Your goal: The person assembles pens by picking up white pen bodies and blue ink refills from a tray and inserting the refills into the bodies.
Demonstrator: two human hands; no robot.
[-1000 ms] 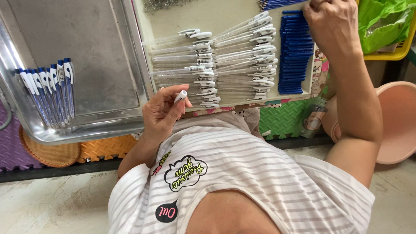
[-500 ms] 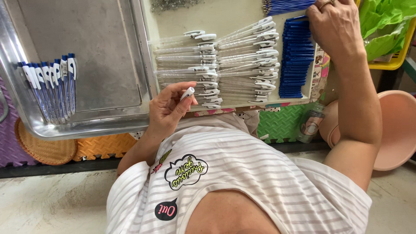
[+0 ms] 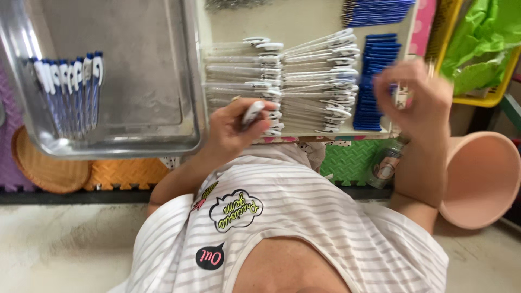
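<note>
My left hand (image 3: 230,133) is closed on a white pen part (image 3: 254,112), at the near edge of a board (image 3: 304,21) that carries rows of clear pens with white clips (image 3: 304,81). My right hand (image 3: 418,100) is blurred and hangs over the board's right edge. Its fingers pinch a small pale pen piece (image 3: 402,93), beside a stack of blue pen parts (image 3: 374,87). A steel tray (image 3: 141,81) on the left holds several blue-and-white pens (image 3: 70,81) in a row.
A pink basin (image 3: 480,179) stands at the right, with a glass jar (image 3: 385,165) beside it. A yellow basket (image 3: 496,95) holds a green bag (image 3: 477,43). Green (image 3: 353,157) and orange (image 3: 125,171) foam mats and a woven round mat (image 3: 49,171) lie under the tray and board.
My right hand has come down from the top of the blue stack toward the board's near right edge. My left hand has stayed at the board's front with the white part.
</note>
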